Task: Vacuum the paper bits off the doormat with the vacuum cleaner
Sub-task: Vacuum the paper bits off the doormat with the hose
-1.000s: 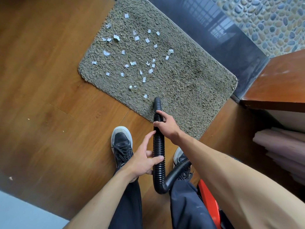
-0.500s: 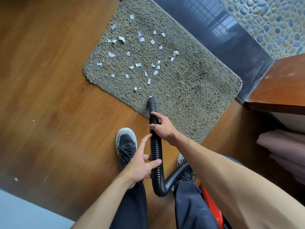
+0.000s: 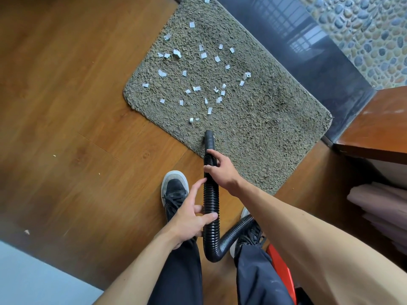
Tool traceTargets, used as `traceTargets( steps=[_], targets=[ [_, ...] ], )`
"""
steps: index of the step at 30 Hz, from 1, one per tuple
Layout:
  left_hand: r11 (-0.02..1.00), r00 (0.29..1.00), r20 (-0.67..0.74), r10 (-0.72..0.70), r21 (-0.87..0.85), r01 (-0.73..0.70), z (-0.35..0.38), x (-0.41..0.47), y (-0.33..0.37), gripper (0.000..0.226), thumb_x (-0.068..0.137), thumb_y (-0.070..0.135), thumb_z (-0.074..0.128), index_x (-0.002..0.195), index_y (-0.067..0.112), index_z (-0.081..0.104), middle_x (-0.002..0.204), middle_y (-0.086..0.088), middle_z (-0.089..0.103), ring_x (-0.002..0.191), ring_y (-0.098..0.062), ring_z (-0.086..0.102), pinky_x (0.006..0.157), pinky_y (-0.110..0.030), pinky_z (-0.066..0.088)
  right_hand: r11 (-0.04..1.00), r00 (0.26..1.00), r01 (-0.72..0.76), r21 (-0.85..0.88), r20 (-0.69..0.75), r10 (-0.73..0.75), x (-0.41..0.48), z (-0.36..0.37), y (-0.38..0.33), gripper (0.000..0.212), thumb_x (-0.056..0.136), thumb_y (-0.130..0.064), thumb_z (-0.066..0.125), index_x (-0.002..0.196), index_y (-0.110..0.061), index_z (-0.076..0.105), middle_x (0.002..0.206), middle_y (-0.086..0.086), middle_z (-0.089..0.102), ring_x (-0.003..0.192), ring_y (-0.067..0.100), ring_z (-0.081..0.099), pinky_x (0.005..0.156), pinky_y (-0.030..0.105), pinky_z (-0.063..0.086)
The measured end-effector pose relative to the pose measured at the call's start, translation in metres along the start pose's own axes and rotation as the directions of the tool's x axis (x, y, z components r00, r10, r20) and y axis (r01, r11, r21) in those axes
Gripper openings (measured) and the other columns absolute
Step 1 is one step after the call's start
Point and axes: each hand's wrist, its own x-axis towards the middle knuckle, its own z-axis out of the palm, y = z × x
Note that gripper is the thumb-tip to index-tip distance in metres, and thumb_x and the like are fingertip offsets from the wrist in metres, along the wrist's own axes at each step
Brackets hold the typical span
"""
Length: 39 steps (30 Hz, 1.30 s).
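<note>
A shaggy grey-green doormat (image 3: 259, 119) lies on the wooden floor, strewn with several white paper bits (image 3: 203, 55) over its left half. A black ribbed vacuum hose (image 3: 211, 201) runs up from between my legs; its smooth nozzle tip (image 3: 209, 139) rests on the mat's near edge, just below the closest bits. My right hand (image 3: 222, 171) grips the hose close behind the nozzle. My left hand (image 3: 190, 219) holds the hose lower down, thumb across it and index finger stretched along it.
My black shoes (image 3: 174, 194) stand on the wooden floor (image 3: 66, 128) just before the mat. A red vacuum body (image 3: 279, 267) sits at my right leg. A dark threshold (image 3: 312, 69) and pebble floor lie beyond the mat; a wooden cabinet (image 3: 378, 128) stands at right.
The nozzle tip slid left along the mat's near edge and took up the closest paper bit. Both hands kept their hold on the hose.
</note>
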Motion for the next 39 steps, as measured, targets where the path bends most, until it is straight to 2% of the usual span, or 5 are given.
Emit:
traceTargets(
  steps=[6,11,21,30,39],
  targets=[
    [1.000,1.000,-0.007,-0.003,-0.021,0.003,-0.005,-0.002,-0.002,0.085,0.091,0.005,0.067,0.132,0.069,0.029,0.094,-0.011,0.070,0.081,-0.023,0.069,0.069,-0.046,0.059,0.998,1.000,0.023,-0.053,0.014,-0.022,-0.003,0.002,-0.007,0.070,0.070,-0.028,0.062,0.137,-0.037,0.047,0.110,0.005,0.064,0.096,0.023,0.065,0.090,0.046,0.055],
    [0.999,0.999,-0.037,0.005,-0.033,-0.006,-0.012,0.000,-0.001,0.086,0.092,0.005,0.066,0.137,0.065,0.024,0.090,-0.008,0.071,0.077,-0.017,0.070,0.061,-0.036,0.055,0.992,0.998,0.055,-0.113,0.029,-0.052,0.005,0.009,-0.020,0.069,0.069,-0.029,0.061,0.137,-0.038,0.047,0.111,0.004,0.066,0.098,0.024,0.065,0.093,0.045,0.053],
    [0.998,0.998,-0.065,0.001,-0.063,-0.005,-0.028,0.004,0.004,0.087,0.092,0.003,0.065,0.141,0.061,0.022,0.093,-0.009,0.074,0.078,-0.017,0.069,0.059,-0.033,0.054,0.975,0.991,0.120,-0.189,0.073,-0.108,0.014,0.018,-0.040,0.068,0.073,-0.026,0.061,0.139,-0.032,0.048,0.115,0.006,0.064,0.100,0.024,0.064,0.093,0.043,0.053],
    [1.000,0.999,-0.043,0.017,-0.021,-0.018,-0.022,0.010,0.013,0.083,0.092,0.006,0.066,0.124,0.073,0.030,0.099,-0.012,0.073,0.081,-0.018,0.069,0.063,-0.036,0.054,0.990,0.996,0.089,-0.109,0.037,-0.085,0.017,0.006,-0.035,0.072,0.068,-0.028,0.060,0.139,-0.032,0.048,0.114,0.006,0.065,0.100,0.025,0.065,0.093,0.045,0.053],
    [0.999,0.999,0.035,-0.020,0.050,0.018,-0.006,0.011,0.013,0.084,0.092,0.006,0.066,0.139,0.064,0.026,0.096,-0.011,0.072,0.078,-0.017,0.070,0.065,-0.038,0.058,0.998,1.000,0.022,0.064,-0.013,-0.021,-0.001,-0.016,-0.010,0.065,0.080,-0.014,0.062,0.141,-0.027,0.045,0.118,0.005,0.062,0.102,0.020,0.062,0.096,0.045,0.052]
  ],
)
